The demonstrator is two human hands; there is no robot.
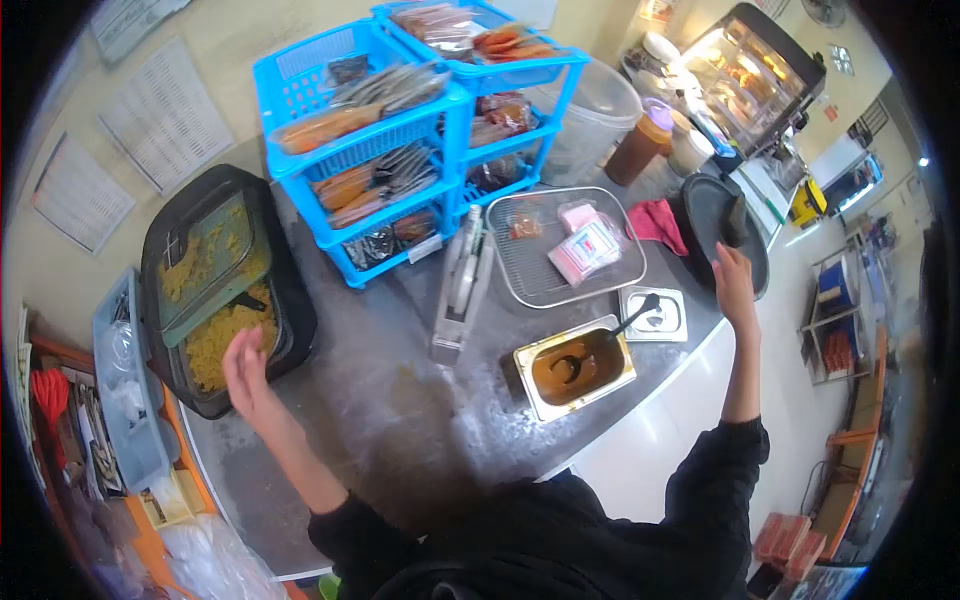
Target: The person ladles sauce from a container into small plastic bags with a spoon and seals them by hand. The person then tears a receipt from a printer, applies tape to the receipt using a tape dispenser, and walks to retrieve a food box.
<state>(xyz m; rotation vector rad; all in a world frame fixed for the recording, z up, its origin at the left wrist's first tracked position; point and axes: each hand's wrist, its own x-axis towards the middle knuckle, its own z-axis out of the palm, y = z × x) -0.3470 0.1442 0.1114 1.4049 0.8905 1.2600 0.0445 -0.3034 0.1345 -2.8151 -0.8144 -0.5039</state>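
Observation:
My left hand (246,372) hangs over the front edge of a black insulated box (298,335) at the left, its fingers loosely stretched and holding nothing I can see. Yellow rice (215,345) fills the box, partly under a greenish translucent lid (222,280), with a dark handle sticking out. On the right, my right hand (735,285) is beside a black stone mortar (757,270), fingers extended just below its dark pestle (737,222). A metal pan (535,393) of brown sauce with a black ladle (632,316) stands between the hands.
Blue stacked baskets (370,160) hold packed cutlery and packets. A wire basket (520,270) contains pink-white packs. Nearby are a metal dispenser (463,290), pink cloth (658,226), sauce bottle (640,145), steel lid (655,318) and clear tub (590,115). The counter's curved edge (640,395) borders the floor.

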